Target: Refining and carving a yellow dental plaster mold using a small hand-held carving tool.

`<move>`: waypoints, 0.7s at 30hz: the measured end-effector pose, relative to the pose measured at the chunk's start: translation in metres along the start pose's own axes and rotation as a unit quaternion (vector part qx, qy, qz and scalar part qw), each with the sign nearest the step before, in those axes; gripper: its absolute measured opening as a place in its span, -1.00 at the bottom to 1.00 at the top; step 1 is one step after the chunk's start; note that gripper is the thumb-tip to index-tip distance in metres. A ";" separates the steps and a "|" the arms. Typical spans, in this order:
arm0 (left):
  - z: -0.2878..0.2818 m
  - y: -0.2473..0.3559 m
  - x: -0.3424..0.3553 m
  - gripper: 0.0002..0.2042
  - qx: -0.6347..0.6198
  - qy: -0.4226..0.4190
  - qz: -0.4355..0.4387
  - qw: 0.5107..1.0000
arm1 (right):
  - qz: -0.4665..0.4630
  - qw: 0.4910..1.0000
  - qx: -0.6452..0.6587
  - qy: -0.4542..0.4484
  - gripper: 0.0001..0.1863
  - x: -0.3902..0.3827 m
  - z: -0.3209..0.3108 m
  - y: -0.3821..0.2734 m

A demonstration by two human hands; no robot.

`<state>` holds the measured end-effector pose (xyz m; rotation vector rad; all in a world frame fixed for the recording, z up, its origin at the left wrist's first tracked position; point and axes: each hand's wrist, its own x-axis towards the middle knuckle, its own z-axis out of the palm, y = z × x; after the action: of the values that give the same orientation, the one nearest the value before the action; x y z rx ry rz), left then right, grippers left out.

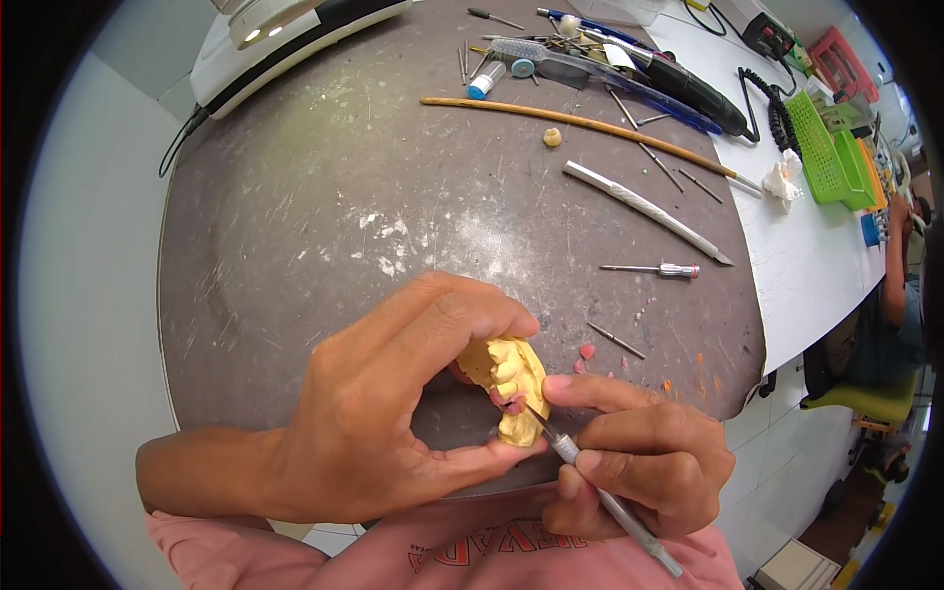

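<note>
A yellow plaster dental model (pixel 513 374) with a row of teeth is gripped in my left hand (pixel 383 393), fingers over its far end and thumb at its near end. Pink material (pixel 507 401) fills a spot along the tooth row. My right hand (pixel 649 457) holds a silver craft knife (pixel 629 526) like a pen. Its thin blade meets the model beside the pink part, and the right index fingertip rests against the model's edge. Part of the model is hidden behind my left fingers.
Pink scraps (pixel 587 352) and a thin metal bur (pixel 617 340) lie right of my hands. Farther off are a small screwdriver (pixel 654 269), another silver knife (pixel 644 211), a loose tooth crown (pixel 553 138), a long wooden stick (pixel 580 120) and a black handpiece (pixel 693 90). Green baskets (pixel 821 147) stand at right; a person (pixel 890 285) sits beyond.
</note>
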<state>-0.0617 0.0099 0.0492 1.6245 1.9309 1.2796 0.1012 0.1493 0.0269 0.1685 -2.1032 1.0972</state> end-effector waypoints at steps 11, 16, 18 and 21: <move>0.000 -0.002 0.000 -0.35 -0.008 0.005 0.021 1.000 | 0.086 0.988 -0.086 0.093 -0.72 -0.012 -0.021 -0.011; -0.005 -0.001 -0.001 -0.36 -0.018 -0.013 0.012 1.000 | 0.122 0.958 -0.251 0.066 -0.73 -0.026 -0.032 -0.010; -0.007 -0.001 -0.002 -0.33 -0.009 -0.036 0.020 0.999 | 0.142 0.944 -0.292 0.057 -0.74 -0.029 -0.034 -0.011; 0.002 -0.002 -0.009 -0.27 -0.102 0.004 -0.043 0.994 | 0.115 0.948 -0.296 0.004 -0.78 -0.035 -0.047 -0.017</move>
<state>-0.0587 0.0031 0.0436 1.4235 1.7885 1.3975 0.1600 0.1665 0.0313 -0.3778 -2.3867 0.5409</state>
